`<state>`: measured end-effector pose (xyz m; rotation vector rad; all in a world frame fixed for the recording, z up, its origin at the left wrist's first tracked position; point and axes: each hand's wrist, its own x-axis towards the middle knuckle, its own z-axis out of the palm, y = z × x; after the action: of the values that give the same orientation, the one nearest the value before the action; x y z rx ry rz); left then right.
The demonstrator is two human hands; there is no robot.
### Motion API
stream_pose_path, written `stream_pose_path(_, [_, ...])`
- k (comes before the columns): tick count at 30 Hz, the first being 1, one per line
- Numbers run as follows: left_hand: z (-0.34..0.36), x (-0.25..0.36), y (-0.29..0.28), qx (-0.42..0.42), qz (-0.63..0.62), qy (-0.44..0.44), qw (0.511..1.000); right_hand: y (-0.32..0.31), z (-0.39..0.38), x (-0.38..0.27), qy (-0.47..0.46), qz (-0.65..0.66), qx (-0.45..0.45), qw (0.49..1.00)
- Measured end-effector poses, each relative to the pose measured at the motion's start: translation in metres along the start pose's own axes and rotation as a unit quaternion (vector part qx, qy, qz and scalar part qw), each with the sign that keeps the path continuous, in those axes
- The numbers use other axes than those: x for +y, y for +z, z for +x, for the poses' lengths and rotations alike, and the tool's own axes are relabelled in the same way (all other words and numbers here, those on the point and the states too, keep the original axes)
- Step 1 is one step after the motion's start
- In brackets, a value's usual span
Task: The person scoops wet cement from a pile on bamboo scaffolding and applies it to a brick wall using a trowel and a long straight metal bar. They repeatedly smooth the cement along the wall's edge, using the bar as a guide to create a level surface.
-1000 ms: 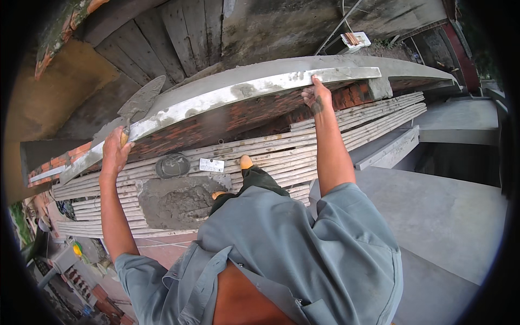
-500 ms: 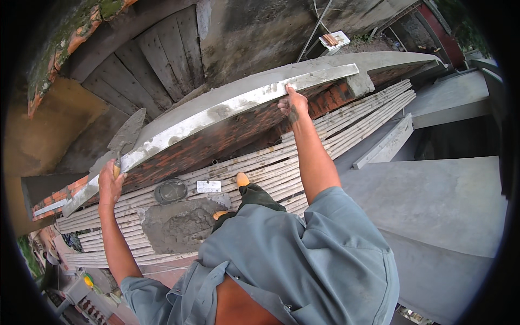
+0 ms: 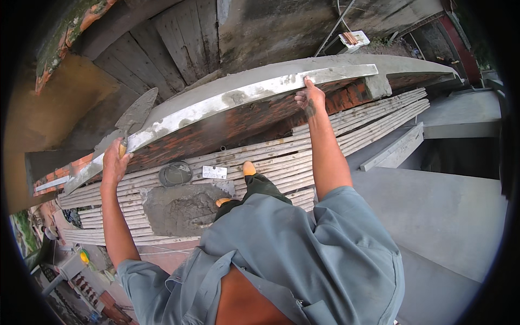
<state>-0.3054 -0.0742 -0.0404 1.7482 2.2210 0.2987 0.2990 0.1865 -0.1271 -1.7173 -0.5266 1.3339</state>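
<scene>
A long, pale straightedge (image 3: 216, 105), smeared with mortar, lies along the upper edge of a brick wall (image 3: 216, 132). My left hand (image 3: 114, 163) is closed around the wooden handle of a trowel (image 3: 137, 112) close to the bar's left end; whether its fingers also grip the bar is hidden. The trowel's grey, mortar-coated blade points up and away over the wall top. Toward the bar's right end, my right hand (image 3: 311, 98) grips its near edge, with the thumb at the bar's face and wet mortar on the wrist.
Underfoot is a platform of bamboo poles (image 3: 254, 157). On it are a mortar-covered board (image 3: 181, 211), a round dark bucket (image 3: 176, 174) and a small white rectangular piece (image 3: 214, 172). Grey concrete ledges (image 3: 433, 216) stand at right, weathered planks (image 3: 179, 43) beyond the wall.
The whole view has turned slightly, shifting the wall and platform in the picture. Both hands keep their holds, and the straightedge still lies along the wall edge.
</scene>
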Motion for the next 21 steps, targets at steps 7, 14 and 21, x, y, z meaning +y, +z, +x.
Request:
stream_pose_path(7, [-0.003, -0.008, -0.001, -0.015, 0.026, 0.011, 0.999, -0.003, 0.002, -0.001, 0.006, 0.038, -0.033, 0.999])
stream_pose_path(14, [-0.015, -0.002, 0.009, 0.031, 0.049, -0.008, 0.998, -0.012, 0.012, 0.001, -0.005, 0.000, -0.052, 0.999])
stream_pose_path(21, [-0.026, 0.008, 0.016, 0.073, 0.019, -0.050, 0.996, -0.010, 0.017, 0.004, -0.010, 0.029, -0.043, 0.999])
